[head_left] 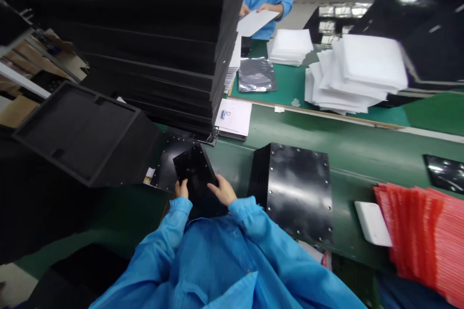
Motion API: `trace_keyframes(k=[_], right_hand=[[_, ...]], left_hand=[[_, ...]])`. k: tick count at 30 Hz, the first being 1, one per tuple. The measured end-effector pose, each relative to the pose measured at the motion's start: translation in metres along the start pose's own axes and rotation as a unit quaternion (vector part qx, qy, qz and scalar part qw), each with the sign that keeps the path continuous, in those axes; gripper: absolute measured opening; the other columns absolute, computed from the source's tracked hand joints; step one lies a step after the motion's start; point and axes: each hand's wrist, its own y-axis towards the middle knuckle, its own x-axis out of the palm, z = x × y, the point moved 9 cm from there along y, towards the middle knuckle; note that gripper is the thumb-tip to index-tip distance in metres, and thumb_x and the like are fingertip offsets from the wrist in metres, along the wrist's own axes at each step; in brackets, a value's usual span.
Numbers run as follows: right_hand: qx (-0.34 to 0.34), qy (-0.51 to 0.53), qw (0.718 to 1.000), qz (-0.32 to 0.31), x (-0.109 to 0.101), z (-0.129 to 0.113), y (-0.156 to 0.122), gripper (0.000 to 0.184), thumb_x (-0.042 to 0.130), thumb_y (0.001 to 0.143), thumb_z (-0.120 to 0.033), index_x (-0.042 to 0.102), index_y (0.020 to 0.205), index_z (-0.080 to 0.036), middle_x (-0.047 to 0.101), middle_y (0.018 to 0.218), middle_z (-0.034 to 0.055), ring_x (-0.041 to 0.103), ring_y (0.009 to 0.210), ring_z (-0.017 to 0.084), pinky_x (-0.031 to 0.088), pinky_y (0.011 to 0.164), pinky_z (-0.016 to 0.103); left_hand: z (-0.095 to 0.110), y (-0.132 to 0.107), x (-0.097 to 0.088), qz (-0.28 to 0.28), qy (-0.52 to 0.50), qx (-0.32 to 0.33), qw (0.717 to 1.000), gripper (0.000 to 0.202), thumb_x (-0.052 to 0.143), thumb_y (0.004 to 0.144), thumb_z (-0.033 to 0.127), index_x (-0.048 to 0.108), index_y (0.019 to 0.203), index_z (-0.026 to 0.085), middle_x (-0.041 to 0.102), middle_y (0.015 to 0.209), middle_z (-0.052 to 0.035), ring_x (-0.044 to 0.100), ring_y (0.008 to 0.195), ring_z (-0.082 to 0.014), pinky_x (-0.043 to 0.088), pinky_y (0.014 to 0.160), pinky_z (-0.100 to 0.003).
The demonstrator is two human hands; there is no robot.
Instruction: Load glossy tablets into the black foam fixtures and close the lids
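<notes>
Close to my body I hold a black flat-faced panel or box [197, 178] with small holes along its edges; its lower part is hidden by my blue smock. My left hand [181, 189] grips its left edge, and my right hand [223, 190] grips its right edge with the thumb on top. Under and behind it lies a dark sheet [172, 154] dotted with rivets or screws. To the right of my right hand stands a black riveted box [299, 190] with slots in its left side.
Tall black stacked panels [152, 53] rise at the left, above a black open-faced case [79, 130]. White foam sheets [369, 70] lie across the green bench [290, 125]. Red bubble bags [416, 231] and a white block [373, 223] sit right. Opposite, a person holds a white sheet [257, 21].
</notes>
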Motion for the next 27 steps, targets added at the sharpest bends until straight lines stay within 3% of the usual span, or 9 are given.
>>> trace_keyframes(k=[3, 5, 8, 11, 16, 19, 22, 24, 27], right_hand=[[-0.09, -0.04, 0.993, 0.065, -0.052, -0.023, -0.048, 0.038, 0.054, 0.082, -0.04, 0.057, 0.113, -0.019, 0.064, 0.106, 0.01, 0.062, 0.094, 0.026, 0.051, 0.083, 0.04], [-0.119, -0.025, 0.986, 0.118, -0.103, -0.013, -0.076, 0.043, 0.051, 0.083, -0.043, 0.054, 0.119, -0.018, 0.063, 0.109, 0.0111, 0.061, 0.098, 0.027, 0.05, 0.085, 0.041], [-0.115, 0.009, 0.975, 0.19, -0.179, 0.041, -0.11, 0.048, 0.051, 0.084, -0.048, 0.053, 0.123, -0.019, 0.063, 0.115, 0.0112, 0.06, 0.105, 0.027, 0.048, 0.092, 0.042], [-0.071, -0.008, 0.965, 0.253, -0.227, 0.11, -0.128, 0.05, 0.049, 0.084, -0.053, 0.056, 0.122, -0.019, 0.063, 0.115, 0.0131, 0.059, 0.107, 0.03, 0.046, 0.094, 0.048], [-0.068, -0.024, 0.956, 0.286, -0.238, 0.166, -0.131, 0.065, 0.042, 0.087, -0.055, 0.04, 0.14, -0.019, 0.033, 0.149, 0.0156, 0.031, 0.137, 0.032, 0.029, 0.109, 0.054], [-0.095, 0.073, 0.964, 0.236, -0.238, 0.187, -0.119, 0.068, 0.036, 0.091, -0.05, 0.018, 0.149, -0.022, 0.024, 0.154, 0.0105, 0.026, 0.141, 0.025, 0.028, 0.112, 0.046], [-0.095, 0.141, 0.965, 0.198, -0.247, 0.23, -0.107, 0.072, 0.035, 0.089, -0.052, 0.01, 0.151, -0.025, 0.027, 0.154, 0.0096, 0.031, 0.139, 0.024, 0.034, 0.108, 0.043], [-0.056, 0.088, 0.973, 0.206, -0.254, 0.269, -0.101, 0.078, 0.043, 0.083, -0.058, 0.019, 0.149, -0.022, 0.03, 0.152, 0.0129, 0.029, 0.139, 0.029, 0.032, 0.107, 0.05], [-0.016, -0.069, 0.973, 0.218, -0.261, 0.312, -0.099, 0.068, 0.05, 0.077, -0.058, 0.048, 0.131, -0.017, 0.043, 0.142, 0.0183, 0.029, 0.136, 0.039, 0.027, 0.105, 0.06]], left_hand=[[0.013, -0.031, 0.048, -0.06, -0.053, 0.021, 0.997, 0.035, 0.062, 0.076, 0.042, 0.064, 0.105, 0.022, 0.069, 0.106, -0.0058, 0.062, 0.106, -0.0233, 0.048, 0.092, -0.033], [0.024, -0.059, 0.085, -0.129, -0.103, 0.037, 0.986, 0.037, 0.067, 0.072, 0.039, 0.065, 0.104, 0.019, 0.069, 0.105, -0.0065, 0.062, 0.105, -0.0235, 0.047, 0.093, -0.034], [0.041, -0.103, 0.13, -0.195, -0.116, 0.062, 0.972, 0.048, 0.074, 0.065, 0.035, 0.065, 0.109, 0.018, 0.067, 0.109, -0.0086, 0.06, 0.108, -0.0246, 0.045, 0.095, -0.036], [0.06, -0.139, 0.164, -0.217, -0.06, 0.146, 0.963, 0.055, 0.073, 0.066, 0.038, 0.062, 0.116, 0.016, 0.065, 0.11, -0.0112, 0.06, 0.106, -0.0257, 0.045, 0.095, -0.038], [0.087, -0.183, 0.207, -0.188, 0.079, 0.354, 0.913, 0.068, 0.063, 0.076, 0.045, 0.044, 0.136, 0.018, 0.046, 0.137, -0.013, 0.042, 0.13, -0.0268, 0.033, 0.11, -0.04], [0.093, -0.197, 0.232, -0.195, 0.162, 0.39, 0.885, 0.075, 0.058, 0.08, 0.043, 0.028, 0.144, 0.019, 0.036, 0.146, -0.0131, 0.031, 0.138, -0.0259, 0.026, 0.114, -0.042], [0.104, -0.218, 0.245, -0.135, 0.261, 0.421, 0.858, 0.075, 0.056, 0.082, 0.042, 0.026, 0.145, 0.016, 0.033, 0.148, -0.0158, 0.027, 0.14, -0.0274, 0.027, 0.114, -0.045], [0.111, -0.248, 0.258, -0.094, 0.344, 0.472, 0.806, 0.072, 0.057, 0.082, 0.044, 0.031, 0.143, 0.016, 0.03, 0.15, -0.016, 0.023, 0.141, -0.0286, 0.024, 0.115, -0.048], [0.101, -0.299, 0.296, -0.106, 0.47, 0.537, 0.693, 0.069, 0.055, 0.082, 0.051, 0.037, 0.141, 0.019, 0.028, 0.152, -0.0141, 0.018, 0.143, -0.0305, 0.019, 0.115, -0.053]])
